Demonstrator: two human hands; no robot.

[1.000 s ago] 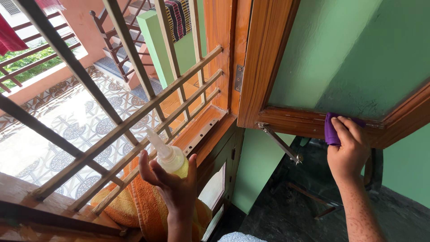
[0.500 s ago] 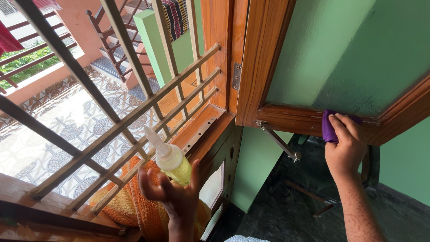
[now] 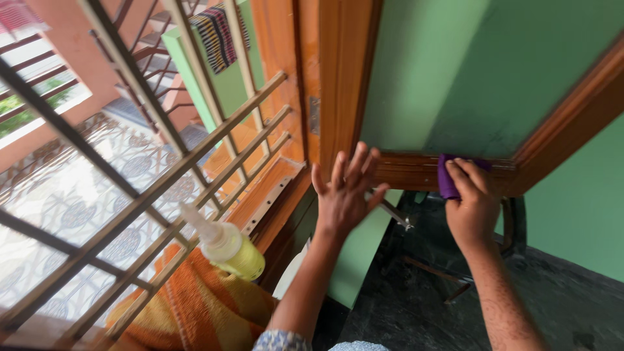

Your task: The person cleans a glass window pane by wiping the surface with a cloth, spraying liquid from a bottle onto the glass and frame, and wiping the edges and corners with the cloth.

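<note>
Purple cloth [image 3: 447,177] is pressed to the window frame [image 3: 416,170] by the right hand [image 3: 472,209]. Left hand [image 3: 342,194], fingers spread wide and holding nothing, hovers beside the frame's corner, above the bottle [image 3: 226,246].

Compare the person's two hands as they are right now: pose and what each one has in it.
The left hand is empty, fingers spread, palm toward the corner of the wooden window frame; the right hand presses a purple cloth against that frame's bottom rail. The left hand sits nearer the hinge side, the right hand further along the rail. Both are raised at the frame; the spray bottle rests unheld on the orange towel.
</note>
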